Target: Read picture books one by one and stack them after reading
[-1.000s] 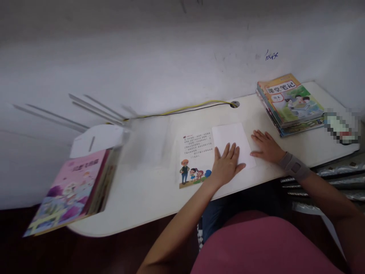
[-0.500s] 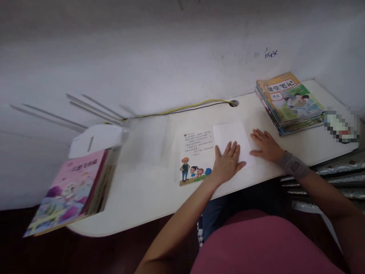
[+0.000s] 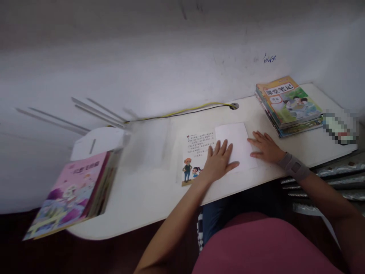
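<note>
An illustrated printed page [image 3: 196, 142] lies flat on the white table [image 3: 148, 201], with text above and cartoon figures below. Over its right side rests a blank white sheet [image 3: 235, 133]; whether the two are joined I cannot tell. My left hand [image 3: 218, 163] lies with fingers spread across the boundary of page and sheet, covering part of the drawing. Just right of the sheet, my right hand [image 3: 265, 146] is flat with its fingers apart, the fingertips at the sheet's right edge. A grey band circles the right wrist.
Several stacked books [image 3: 291, 101] are at the back right, beside a pixelated object [image 3: 340, 127]. On the left stands a row of books with a pink cover [image 3: 71, 190], against a white holder [image 3: 94, 142]. A yellow cable [image 3: 185, 111] runs along the wall into a hole [image 3: 234, 106].
My left hand has slid a little left, from the white sheet further onto the printed page. My right hand has shifted slightly left to the sheet's edge.
</note>
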A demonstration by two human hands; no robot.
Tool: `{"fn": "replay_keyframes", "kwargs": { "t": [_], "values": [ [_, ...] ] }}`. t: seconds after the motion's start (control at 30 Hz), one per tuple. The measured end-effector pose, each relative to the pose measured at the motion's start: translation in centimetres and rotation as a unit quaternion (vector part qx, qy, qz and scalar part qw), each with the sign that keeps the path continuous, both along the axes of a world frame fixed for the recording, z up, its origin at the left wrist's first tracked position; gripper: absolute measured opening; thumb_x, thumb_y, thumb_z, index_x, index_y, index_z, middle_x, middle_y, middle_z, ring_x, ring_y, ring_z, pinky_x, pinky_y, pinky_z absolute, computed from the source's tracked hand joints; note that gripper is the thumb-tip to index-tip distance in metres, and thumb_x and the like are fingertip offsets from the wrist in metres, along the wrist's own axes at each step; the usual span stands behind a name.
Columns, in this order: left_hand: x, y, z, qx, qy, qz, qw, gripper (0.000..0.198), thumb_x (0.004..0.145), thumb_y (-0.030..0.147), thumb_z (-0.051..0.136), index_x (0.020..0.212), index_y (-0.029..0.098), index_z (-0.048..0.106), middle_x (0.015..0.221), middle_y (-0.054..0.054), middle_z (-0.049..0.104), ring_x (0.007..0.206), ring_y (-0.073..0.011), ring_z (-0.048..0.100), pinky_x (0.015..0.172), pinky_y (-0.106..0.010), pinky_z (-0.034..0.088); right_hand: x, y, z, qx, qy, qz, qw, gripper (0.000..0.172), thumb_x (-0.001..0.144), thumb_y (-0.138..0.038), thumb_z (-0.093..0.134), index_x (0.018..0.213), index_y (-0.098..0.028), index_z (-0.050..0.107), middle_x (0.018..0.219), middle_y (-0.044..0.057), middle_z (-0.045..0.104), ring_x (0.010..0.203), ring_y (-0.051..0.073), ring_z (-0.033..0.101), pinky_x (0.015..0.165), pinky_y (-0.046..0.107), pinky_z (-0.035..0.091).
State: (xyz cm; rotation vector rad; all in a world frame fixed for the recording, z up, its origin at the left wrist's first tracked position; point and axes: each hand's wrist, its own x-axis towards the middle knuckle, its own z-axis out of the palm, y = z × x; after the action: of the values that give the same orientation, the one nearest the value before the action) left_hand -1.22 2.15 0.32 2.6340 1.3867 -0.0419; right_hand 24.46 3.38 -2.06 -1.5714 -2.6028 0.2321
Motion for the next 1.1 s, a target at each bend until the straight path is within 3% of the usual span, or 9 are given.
{"fn": "replay_keyframes", "kwargs": {
  "t": [0.13, 0.53, 0.67, 0.77, 0.9, 1.03, 1.1],
  "values": [
    [-0.3, 0.4, -0.7, 0.016, 0.025, -0.004, 1.000, 0.075, 0.090, 0.064, 0.034, 0.149, 0.017, 0.026, 0.156, -0.014, 0.019, 0.142, -0.0419, 0.010, 0.109, -0.066, 0.018, -0.1, -0.1, 0.4, -0.006, -0.004, -0.002, 1.000, 0.065, 0.090, -0.057, 0.044, 0.143, -0.020, 0.040, 0.154, 0.019, 0.025, 0.142, 0.034, 0.021, 0.110, 0.055, 0.021],
    [1.3, -0.4, -0.8, 0.021, 0.028, -0.006, 0.999, 0.068, 0.094, 0.056, 0.031, 0.147, 0.015, 0.028, 0.155, -0.013, 0.023, 0.143, -0.0387, 0.011, 0.109, -0.067, 0.016, -0.2, -0.1, 0.4, -0.008, 0.000, -0.014, 1.000, 0.065, 0.088, -0.057, 0.047, 0.142, -0.019, 0.042, 0.154, 0.019, 0.026, 0.142, 0.034, 0.022, 0.110, 0.054, 0.021],
    [1.2, -0.1, -0.8, 0.011, -0.016, -0.007, 1.000, 0.070, 0.093, 0.058, 0.030, 0.148, 0.015, 0.025, 0.156, -0.015, 0.020, 0.144, -0.0364, 0.011, 0.110, -0.064, 0.017, -0.1, -0.1, 0.1, -0.003, 0.003, -0.012, 1.000, 0.066, 0.088, -0.056, 0.048, 0.142, -0.018, 0.041, 0.154, 0.019, 0.026, 0.142, 0.034, 0.022, 0.110, 0.054, 0.021],
    [-1.3, 0.0, -1.2, 0.019, -0.066, 0.048, 0.997, 0.074, 0.092, 0.061, 0.031, 0.149, 0.015, 0.021, 0.156, -0.018, 0.018, 0.144, -0.0350, 0.011, 0.111, -0.059, 0.022, 0.2, 0.1, -0.3, 0.004, -0.001, -0.011, 1.000, 0.064, 0.089, -0.054, 0.048, 0.142, -0.019, 0.042, 0.154, 0.018, 0.026, 0.142, 0.034, 0.022, 0.110, 0.054, 0.022],
    [-6.9, -0.8, -2.6, 0.057, -0.117, 0.216, 0.968, 0.076, 0.091, 0.060, 0.036, 0.146, 0.009, 0.025, 0.152, -0.027, 0.023, 0.141, -0.0406, 0.018, 0.106, -0.063, 0.027, 0.2, -0.1, 0.0, 0.009, -0.004, -0.014, 1.000, 0.061, 0.089, -0.050, 0.049, 0.141, -0.019, 0.042, 0.153, 0.017, 0.028, 0.141, 0.034, 0.025, 0.109, 0.054, 0.025],
    [-10.7, -2.6, -3.8, 0.055, -0.203, 0.222, 0.952, 0.071, 0.094, 0.052, 0.035, 0.148, 0.009, 0.021, 0.151, -0.028, 0.025, 0.134, -0.0331, 0.040, 0.106, -0.052, 0.036, -3.1, -2.0, 1.7, 0.056, -0.012, -0.009, 0.998, 0.050, 0.093, -0.034, 0.042, 0.139, -0.016, 0.045, 0.152, 0.019, 0.031, 0.141, 0.035, 0.025, 0.109, 0.058, 0.022],
    [-11.3, -3.4, -4.2, 0.062, -0.220, 0.220, 0.948, 0.071, 0.094, 0.052, 0.036, 0.148, 0.010, 0.019, 0.151, -0.027, 0.027, 0.134, -0.0318, 0.041, 0.107, -0.051, 0.036, -6.2, -3.3, 2.4, 0.084, -0.004, 0.009, 0.996, 0.047, 0.094, -0.032, 0.041, 0.138, -0.017, 0.046, 0.152, 0.018, 0.031, 0.142, 0.034, 0.022, 0.112, 0.056, 0.017]
  ]
}}
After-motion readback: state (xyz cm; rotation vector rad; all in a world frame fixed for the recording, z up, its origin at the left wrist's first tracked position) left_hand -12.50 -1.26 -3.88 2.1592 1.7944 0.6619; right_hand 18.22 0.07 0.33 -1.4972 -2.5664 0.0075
